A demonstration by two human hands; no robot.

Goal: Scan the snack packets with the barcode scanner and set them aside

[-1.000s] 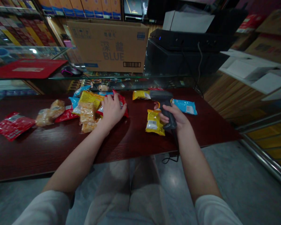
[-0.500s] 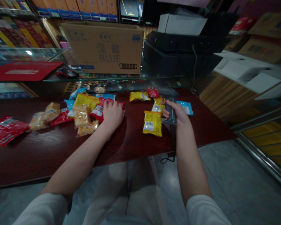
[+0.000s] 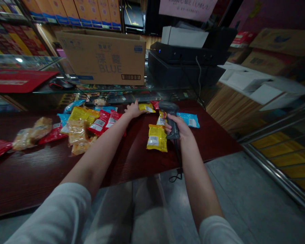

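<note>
My right hand (image 3: 178, 126) is wrapped around the grip of a dark barcode scanner (image 3: 171, 117), whose head points left above the table. My left hand (image 3: 133, 110) is at the left end of a yellow snack packet (image 3: 146, 108), fingers spread, seemingly touching it. Closer to me lies another yellow packet (image 3: 157, 138) with its barcode label up; one more yellow packet (image 3: 161, 118) is partly behind the scanner. A blue packet (image 3: 189, 120) rests right of the scanner. Left of my left forearm are red packets (image 3: 100, 122), yellow packets (image 3: 82, 115) and clear-wrapped pastries (image 3: 77, 132).
A cardboard box (image 3: 104, 57) stands on the glass counter behind the table (image 3: 139, 162). Right of it sits black equipment (image 3: 185, 64) with a white box on top. The scanner's cable (image 3: 179, 159) hangs over the front edge. A metal rack (image 3: 282, 169) stands at the right.
My left hand has left the red packets and moved right and away from me to the far yellow packet. My right hand still holds the scanner. The whole view has shifted slightly.
</note>
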